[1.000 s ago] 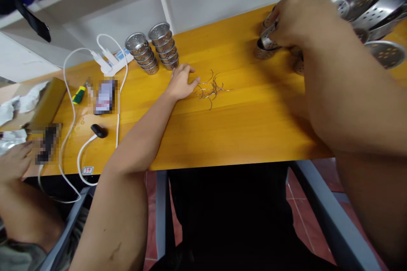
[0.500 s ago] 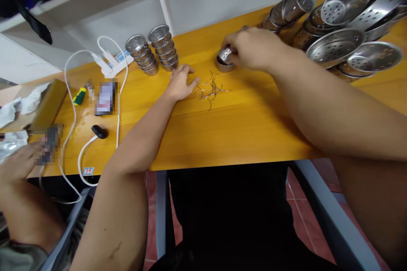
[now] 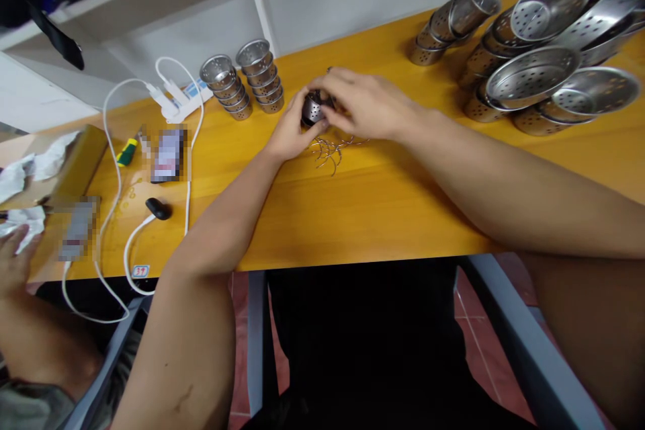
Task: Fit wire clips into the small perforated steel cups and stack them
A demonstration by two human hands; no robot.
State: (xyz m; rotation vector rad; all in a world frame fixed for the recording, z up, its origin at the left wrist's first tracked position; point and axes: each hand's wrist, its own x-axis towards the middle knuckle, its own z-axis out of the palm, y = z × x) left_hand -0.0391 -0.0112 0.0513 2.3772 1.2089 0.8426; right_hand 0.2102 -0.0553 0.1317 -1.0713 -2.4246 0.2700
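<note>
Between my two hands is a small perforated metal cup (image 3: 313, 111), dark inside and partly covered by my fingers. My left hand (image 3: 291, 131) curls around its left side, thumb along the bottom. From the right, my right hand (image 3: 353, 101) grips it with fingers over the top. Whether one cup or two nested pieces are held is hidden. Thin curved metal wires (image 3: 330, 154) lie in a loose heap on the table just below the hands. Two stacks of similar small cups, a left stack (image 3: 232, 95) and a right stack (image 3: 266, 84), stand behind my left hand.
Larger perforated metal cups (image 3: 534, 77) are piled at the right. On the left lie a power strip (image 3: 184, 104) with white cables, a phone (image 3: 168, 154), a green-yellow handle (image 3: 127, 152) and a black plug (image 3: 158, 208). Another person's hand (image 3: 15, 259) rests near crumpled wrapping.
My right hand has moved left with the metal cup, bringing it to my left hand. My left hand, flat before, now closes around it. The other person's hand has left the phone-like device.
</note>
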